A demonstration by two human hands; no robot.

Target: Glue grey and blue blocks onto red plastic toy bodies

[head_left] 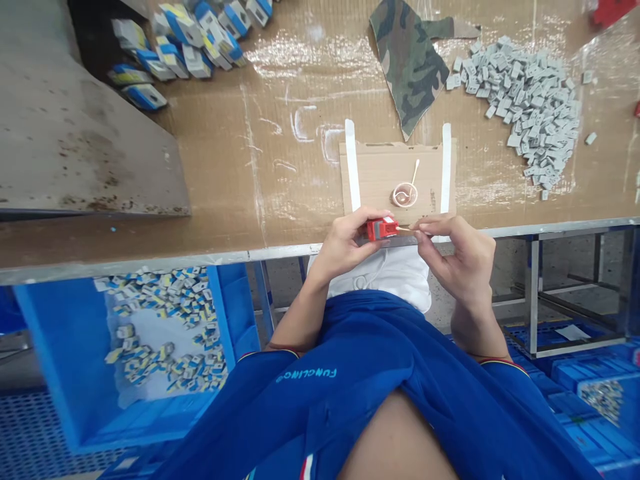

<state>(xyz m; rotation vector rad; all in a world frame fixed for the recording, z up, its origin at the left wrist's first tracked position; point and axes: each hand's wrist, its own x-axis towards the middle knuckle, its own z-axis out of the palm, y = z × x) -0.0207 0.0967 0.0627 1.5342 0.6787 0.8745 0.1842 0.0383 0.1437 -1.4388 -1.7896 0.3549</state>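
Note:
My left hand (pixel 345 243) is closed around a small red toy vehicle (pixel 381 229) with grey and white parts, above the table's front edge. A thin cotton swab (pixel 405 229) is pinched between the fingertips of my right hand (pixel 456 257). Its tip touches, or nearly touches, the right end of the red toy. Just beyond my hands, a small round cup (pixel 405 195) of clear or brownish liquid sits on a taped cardboard sheet (pixel 375 167). Another swab (pixel 416 172) leans out from the cup's rim.
Small grey plastic pieces (pixel 530 107) lie heaped at the right. Behind the cardboard lies a camouflage cloth (pixel 410 60). Blue, white and yellow toy parts (pixel 195 40) are piled at the back left beside a grey metal box (pixel 90 133). A blue crate (pixel 55 373) holds similar parts below.

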